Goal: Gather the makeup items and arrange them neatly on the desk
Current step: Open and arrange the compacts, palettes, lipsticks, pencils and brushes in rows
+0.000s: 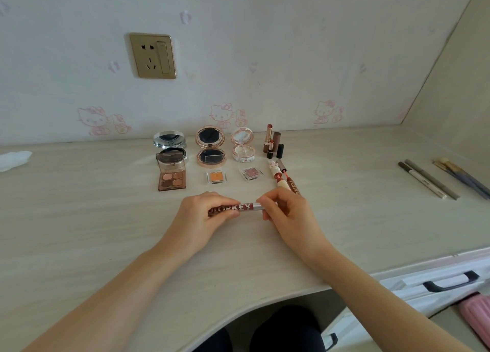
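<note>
My left hand (205, 214) and my right hand (287, 212) both grip a dark red lip gloss tube (245, 208) with white lettering, held level just above the desk (79, 219). Behind it stand three open compacts: a silver compact (169, 143), a rose-gold compact (211, 146) and a pink compact (243, 146). In front of them lie a four-pan eyeshadow palette (171, 175), an orange single shadow (217, 177) and a pink single shadow (251, 172). Uncapped lipsticks (273, 143) stand upright at the row's right end. Opened lip glosses (282, 178) lie below them.
Two slim pencils (427, 183) and several brushes (462, 178) lie at the desk's right side. A white tissue (13, 159) rests at the far left. A wall socket (153, 56) sits above. White drawers with a black handle (450, 281) stand at lower right.
</note>
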Tool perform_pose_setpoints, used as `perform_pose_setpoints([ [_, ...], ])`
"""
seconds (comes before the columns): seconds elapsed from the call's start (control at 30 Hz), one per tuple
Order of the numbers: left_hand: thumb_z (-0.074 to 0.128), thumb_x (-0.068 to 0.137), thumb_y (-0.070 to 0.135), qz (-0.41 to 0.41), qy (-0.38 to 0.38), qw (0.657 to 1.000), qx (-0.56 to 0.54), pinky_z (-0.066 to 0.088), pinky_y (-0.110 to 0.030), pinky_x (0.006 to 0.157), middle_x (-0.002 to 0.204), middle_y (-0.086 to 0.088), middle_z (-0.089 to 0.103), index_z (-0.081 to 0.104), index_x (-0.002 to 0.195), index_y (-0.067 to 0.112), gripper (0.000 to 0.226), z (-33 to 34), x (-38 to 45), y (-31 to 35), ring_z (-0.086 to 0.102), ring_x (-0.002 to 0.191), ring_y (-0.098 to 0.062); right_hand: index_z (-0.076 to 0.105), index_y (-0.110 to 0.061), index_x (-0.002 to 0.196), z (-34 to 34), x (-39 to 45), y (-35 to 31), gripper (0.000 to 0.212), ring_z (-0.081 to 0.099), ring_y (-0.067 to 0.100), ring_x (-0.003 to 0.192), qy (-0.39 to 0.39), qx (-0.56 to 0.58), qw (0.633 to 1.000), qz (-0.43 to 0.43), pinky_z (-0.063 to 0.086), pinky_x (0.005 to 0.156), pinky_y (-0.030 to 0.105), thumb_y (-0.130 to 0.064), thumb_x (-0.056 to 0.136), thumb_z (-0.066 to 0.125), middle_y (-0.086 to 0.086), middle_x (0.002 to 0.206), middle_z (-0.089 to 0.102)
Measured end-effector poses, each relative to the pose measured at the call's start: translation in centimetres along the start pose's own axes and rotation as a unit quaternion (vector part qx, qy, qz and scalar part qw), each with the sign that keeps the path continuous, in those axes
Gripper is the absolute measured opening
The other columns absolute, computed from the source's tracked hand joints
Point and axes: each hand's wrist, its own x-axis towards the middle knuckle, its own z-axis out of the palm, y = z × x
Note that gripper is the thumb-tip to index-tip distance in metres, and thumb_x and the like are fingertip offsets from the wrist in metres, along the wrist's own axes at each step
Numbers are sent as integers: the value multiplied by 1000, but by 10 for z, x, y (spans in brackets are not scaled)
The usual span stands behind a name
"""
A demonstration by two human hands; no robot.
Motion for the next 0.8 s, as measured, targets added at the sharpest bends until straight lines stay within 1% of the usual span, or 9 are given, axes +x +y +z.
perform_pose_setpoints([
  [0.1, 75, 78, 19, 11, 14, 1000, 7, 41, -11, 68, 82, 8, 69, 76, 96, 19, 18, -1, 0, 0, 61, 77, -7, 62, -23, 92, 1, -1, 0, 7, 53, -2, 67, -12, 9, 1000, -12, 41, 60, 10, -17, 93, 58, -8, 88, 60],
  [0.17, 76, 77, 17, 24, 22, 999, 16, 40, -9, 70, 83, 8, 68, 76, 96, 18, 19, -1, 0, -1, 61, 77, -5, 57, -25, 95, 2, -2, 1, 14, 56, 1, 82, -25, -12, 999, -21, 47, 69, 16, -12, 91, 60, -8, 98, 56],
  [0.23, 77, 76, 16, 32, 28, 999, 21, 41, -9, 72, 84, 8, 68, 76, 97, 18, 21, -1, -1, -1, 61, 78, -3, 53, -25, 100, 3, -2, 2, 18, 59, 6, 90, -21, 2, 1000, -5, 51, 75, 22, -19, 88, 65, -8, 102, 56],
  [0.33, 77, 76, 14, 44, 37, 998, 24, 41, -10, 74, 86, 8, 67, 75, 97, 18, 22, -2, -3, -1, 61, 80, -3, 59, -19, 98, 4, -3, -4, 17, 59, 1, 72, -14, 25, 999, 29, 47, 66, 19, -34, 91, 59, -6, 87, 63],
  [0.43, 77, 76, 14, 51, 39, 998, 23, 43, -12, 75, 86, 7, 67, 75, 98, 17, 23, -3, -3, -1, 61, 81, -3, 62, -15, 89, 4, -3, -3, 21, 53, 0, 59, -18, 13, 1000, 14, 43, 60, 19, -26, 98, 47, -6, 71, 61],
  [0.5, 77, 76, 14, 52, 37, 998, 29, 44, -14, 75, 86, 8, 67, 75, 98, 18, 22, -2, -2, -1, 60, 81, -3, 61, -22, 96, 3, -4, -2, 13, 54, 1, 64, -24, 23, 999, 2, 42, 60, 15, -16, 96, 49, -8, 79, 60],
  [0.6, 76, 77, 14, 50, 31, 998, 39, 46, -17, 75, 86, 7, 68, 75, 98, 18, 21, -3, -2, -2, 60, 82, -4, 58, -31, 93, 2, -4, 1, 27, 57, 7, 84, -34, 9, 999, -17, 45, 65, 19, -5, 91, 52, -9, 98, 57],
  [0.67, 76, 77, 14, 52, 32, 997, 39, 46, -16, 75, 86, 6, 68, 75, 98, 18, 21, -3, -2, -1, 60, 83, -3, 56, -30, 96, 2, -4, 2, 24, 58, 11, 90, -24, 25, 999, -25, 48, 66, 20, -7, 90, 56, -7, 105, 56],
  [0.8, 76, 77, 14, 51, 41, 997, 29, 43, -11, 76, 87, 5, 68, 75, 99, 16, 22, -3, -2, -1, 61, 83, -3, 60, -21, 103, 2, -2, -1, 11, 60, 12, 73, 6, 89, 996, 32, 51, 62, 25, -27, 95, 54, 0, 91, 61],
])
